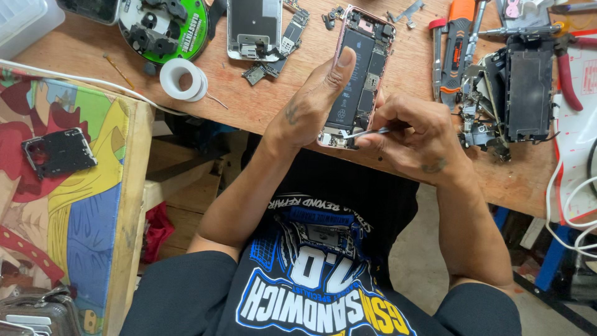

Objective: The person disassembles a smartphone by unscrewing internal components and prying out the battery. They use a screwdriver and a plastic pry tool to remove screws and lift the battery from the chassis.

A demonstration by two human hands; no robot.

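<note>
An opened smartphone (pixel 360 68) with a pink frame and exposed insides is held above the wooden workbench edge. My left hand (pixel 314 102) grips its left side, thumb lying along the frame. My right hand (pixel 413 134) pinches thin metal tweezers (pixel 367 132), whose tips touch the phone's bottom end near the connector.
On the wooden workbench (pixel 261 99) lie another opened phone (pixel 254 28), a white tape roll (pixel 182 79), a green round tray of parts (pixel 165 25), an orange utility knife (pixel 455 50), and dismantled phone parts (pixel 513 93). A black frame part (pixel 58 151) rests on a colourful mat at left.
</note>
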